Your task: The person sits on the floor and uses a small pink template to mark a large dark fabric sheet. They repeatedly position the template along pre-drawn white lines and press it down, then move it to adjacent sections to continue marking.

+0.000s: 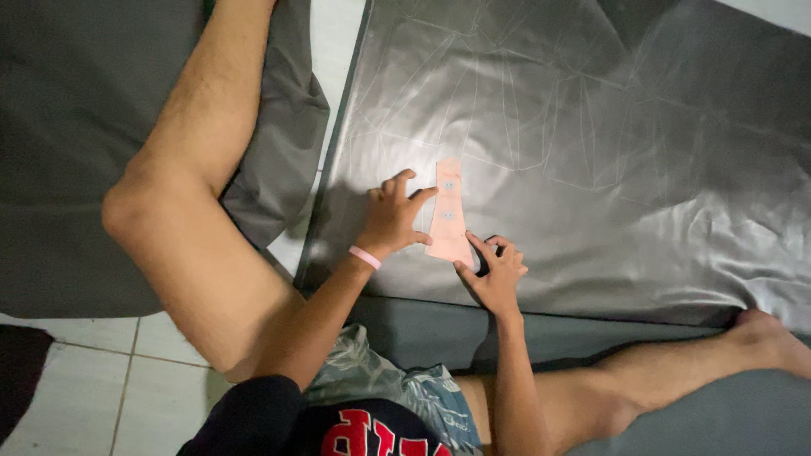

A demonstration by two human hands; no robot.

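While the left hand (pixel 395 213) lies spread, fingers wide, its fingertips are pressed on the left edge of a narrow pink paper pattern piece (pixel 448 213), which is thereby pinned flat on the grey satin fabric (pixel 642 169). The right hand (pixel 494 274) is set at the lower right corner of the pattern piece, fingers curled narrow; whether a marking tool is pinched in it cannot be told. A pink wristband (pixel 365 257) is worn on the left wrist.

Step judged in hand: the outline of the pattern piece is being traced onto the fabric. Faint chalk outlines (pixel 524 118) of earlier shapes are seen above and to the right, consistent with this. For the next move, steady downward pressure from the left hand is judged necessary, since the glossy fabric is likely to slip or ripple under the paper.

The fabric is spread on the tiled floor (pixel 101 371), partly over a darker grey cloth (pixel 76 127). The person's bent left knee (pixel 135 211) is placed close to the left, and the right foot (pixel 769 338) rests on the lower fabric edge. Wrinkles at lower right (pixel 743 245) are noted; reach across the sheet may be hindered by both legs.
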